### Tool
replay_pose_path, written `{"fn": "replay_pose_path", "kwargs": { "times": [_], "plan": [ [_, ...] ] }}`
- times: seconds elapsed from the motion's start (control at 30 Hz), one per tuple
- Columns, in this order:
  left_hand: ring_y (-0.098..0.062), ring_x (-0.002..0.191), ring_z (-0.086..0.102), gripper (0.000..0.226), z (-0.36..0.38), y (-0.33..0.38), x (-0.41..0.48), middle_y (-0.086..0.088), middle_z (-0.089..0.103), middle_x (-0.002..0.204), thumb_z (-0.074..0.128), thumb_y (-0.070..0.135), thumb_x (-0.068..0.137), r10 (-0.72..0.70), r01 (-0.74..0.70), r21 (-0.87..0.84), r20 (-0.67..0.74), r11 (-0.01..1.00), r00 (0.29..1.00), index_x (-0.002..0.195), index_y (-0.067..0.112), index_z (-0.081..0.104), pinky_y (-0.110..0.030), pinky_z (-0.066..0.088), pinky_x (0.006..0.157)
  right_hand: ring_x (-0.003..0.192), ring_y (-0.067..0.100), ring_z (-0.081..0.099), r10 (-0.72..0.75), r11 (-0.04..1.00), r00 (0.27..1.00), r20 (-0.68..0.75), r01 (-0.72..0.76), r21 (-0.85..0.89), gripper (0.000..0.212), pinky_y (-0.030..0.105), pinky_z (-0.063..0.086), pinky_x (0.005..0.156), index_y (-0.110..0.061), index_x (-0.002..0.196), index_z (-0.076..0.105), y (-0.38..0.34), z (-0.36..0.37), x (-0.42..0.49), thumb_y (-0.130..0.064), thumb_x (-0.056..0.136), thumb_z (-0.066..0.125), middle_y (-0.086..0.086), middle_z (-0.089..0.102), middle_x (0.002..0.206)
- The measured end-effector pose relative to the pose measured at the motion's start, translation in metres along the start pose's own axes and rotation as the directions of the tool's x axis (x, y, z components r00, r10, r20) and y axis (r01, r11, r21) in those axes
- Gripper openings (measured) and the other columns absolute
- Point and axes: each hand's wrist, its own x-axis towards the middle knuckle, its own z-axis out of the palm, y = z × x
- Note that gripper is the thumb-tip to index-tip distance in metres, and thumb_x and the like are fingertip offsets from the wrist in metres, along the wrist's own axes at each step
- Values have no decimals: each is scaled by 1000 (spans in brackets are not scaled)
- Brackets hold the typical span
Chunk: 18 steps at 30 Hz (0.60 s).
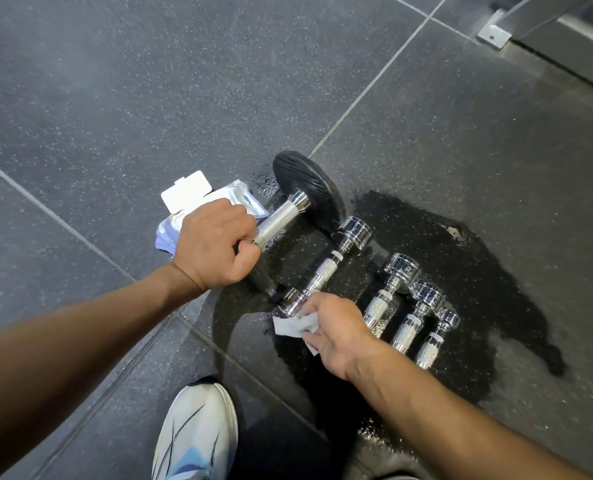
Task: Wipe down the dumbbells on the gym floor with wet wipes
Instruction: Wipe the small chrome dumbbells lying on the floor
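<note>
We are wiping the near end of a chrome dumbbell [326, 270] lying on the gym floor [80, 98] beside the black-plated dumbbell [305, 188]. Our right hand [336, 329] is pinching the wet wipe [293, 325] in curled fingers at that end; our left hand [215, 245] is wrapping its fingers round the black one's handle. Next we are likely needing to run the wipe up the knurled shaft, then over the 3 smaller dumbbells [390, 299]

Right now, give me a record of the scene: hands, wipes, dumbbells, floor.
Left hand: grips knurled steel handle of large black-plated dumbbell
Right hand: holds crumpled white wet wipe at near end of long chrome dumbbell
Wipe pack: white-and-blue pouch, flap open, behind left hand
Other dumbbells: three small chrome ones, side by side at right
Floor: dark wet patch under dumbbells
</note>
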Motion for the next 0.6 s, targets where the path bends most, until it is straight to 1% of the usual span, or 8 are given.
{"fn": "replay_pose_path", "kwargs": {
  "times": [0.13, 0.2, 0.27, 0.3, 0.37, 0.4, 0.47, 0.6],
  "plan": [
    [-26, 60, 37, 14, 0, -1, 0, -1, 41, 60, 45, 19, 74, 5, -5, 2, 0, 1000, 1000, 61, 14, 46, -33, 29, 58, 94, 23, 56, -2, 1000, 1000, -24, 2, 2, 15, 42, 50, 105, -6, 99, 58, -2, 9, -8, -12, 103, 44, 6, 54, 92],
    [-26, 61, 37, 14, 0, -2, 0, -1, 41, 61, 45, 18, 75, 9, -9, 2, 0, 1000, 1000, 61, 14, 46, -33, 28, 59, 98, 24, 58, -45, 998, 998, -34, 43, -48, 18, 40, 49, 98, -7, 106, 58, -1, 15, -14, -19, 103, 44, 8, 58, 97],
    [-26, 61, 37, 14, -1, -3, 0, -2, 42, 61, 45, 18, 75, 16, -16, 5, 5, 1000, 1000, 61, 14, 46, -33, 28, 58, 97, 23, 58, -177, 954, 983, -47, 159, -253, 21, 35, 41, 84, -11, 112, 57, 4, 18, -17, -23, 104, 42, 8, 61, 106],
    [-25, 61, 37, 14, -1, -3, 0, -2, 42, 61, 45, 18, 75, 16, -16, 8, 7, 1000, 1000, 61, 14, 46, -33, 29, 58, 107, 25, 57, -270, 891, 963, -24, 240, -385, 27, 32, 37, 85, -10, 123, 56, 4, 17, -23, -22, 105, 40, 9, 59, 118],
    [-25, 61, 37, 14, -2, -2, 0, -2, 43, 61, 45, 18, 75, 17, -17, 14, 10, 1000, 1000, 61, 14, 46, -34, 28, 58, 144, 27, 36, -440, 652, 890, 121, 409, -638, 50, 24, 29, 105, -7, 153, 33, 17, 13, -20, -27, 107, 34, 9, 39, 155],
    [-25, 61, 37, 14, -2, -2, 0, -3, 43, 61, 45, 18, 75, 17, -18, 15, 14, 1000, 1000, 62, 14, 47, -34, 28, 58, 155, 22, 15, -467, 514, 852, 238, 480, -710, 60, 23, 15, 119, -6, 159, 20, 26, 13, -19, -35, 107, 28, 7, 20, 167],
    [-25, 61, 37, 14, -2, -2, 0, -3, 43, 61, 45, 19, 75, 15, -15, 18, 23, 1000, 1000, 62, 14, 47, -33, 27, 59, 153, 19, -19, -495, 175, 764, 414, 554, -814, 76, 25, -14, 119, -1, 160, 11, 41, 14, -17, -45, 98, 9, 9, -11, 169],
    [-25, 61, 37, 15, -3, -1, 0, -3, 43, 61, 45, 20, 75, 9, -10, 22, 35, 1000, 999, 62, 14, 47, -32, 23, 61, 153, 35, -21, -515, -385, 621, 591, 449, -806, 75, 47, -11, 124, 2, 158, -3, 62, 5, 8, -37, 95, 4, 20, -20, 164]
  ]
}}
